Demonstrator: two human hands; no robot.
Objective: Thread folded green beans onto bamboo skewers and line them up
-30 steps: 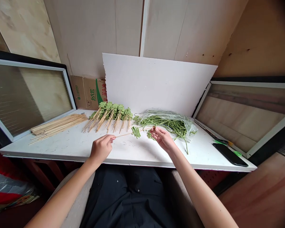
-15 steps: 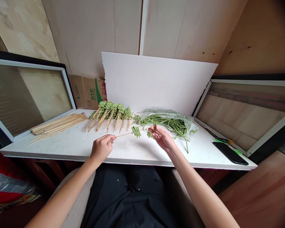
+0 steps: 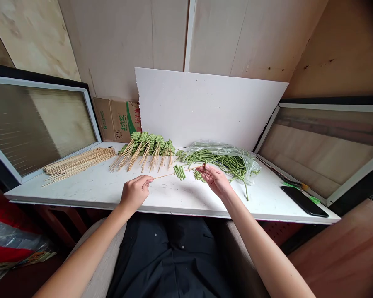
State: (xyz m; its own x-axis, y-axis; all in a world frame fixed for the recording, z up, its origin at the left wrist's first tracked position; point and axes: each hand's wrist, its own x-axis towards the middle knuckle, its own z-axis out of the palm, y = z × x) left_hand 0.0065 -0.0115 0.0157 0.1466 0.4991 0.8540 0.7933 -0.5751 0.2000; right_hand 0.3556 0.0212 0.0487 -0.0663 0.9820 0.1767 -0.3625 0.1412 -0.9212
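A thin bamboo skewer (image 3: 164,176) runs between my two hands above the white table. My left hand (image 3: 135,191) is closed around its left end. Several short green bean pieces (image 3: 179,173) are threaded side by side along its middle. At the other end, my right hand (image 3: 215,179) pinches a short piece of green bean (image 3: 205,166) by the skewer's tip; my fingers partly hide it. A small pile of cut bean pieces (image 3: 199,176) lies just left of my right hand. Behind it, long green beans (image 3: 220,160) lie partly inside a clear plastic bag (image 3: 250,161).
Finished bean skewers (image 3: 149,145) are stacked at the back left of the table (image 3: 99,190). Bare bamboo skewers (image 3: 79,161) lie left of them. A cardboard box (image 3: 115,120) stands behind. A black phone (image 3: 304,201) and scissors (image 3: 290,180) lie at the right.
The view has shifted slightly, so everything sits a little further right. Both hands keep their hold, and the threaded bean pieces look much the same on the skewer.
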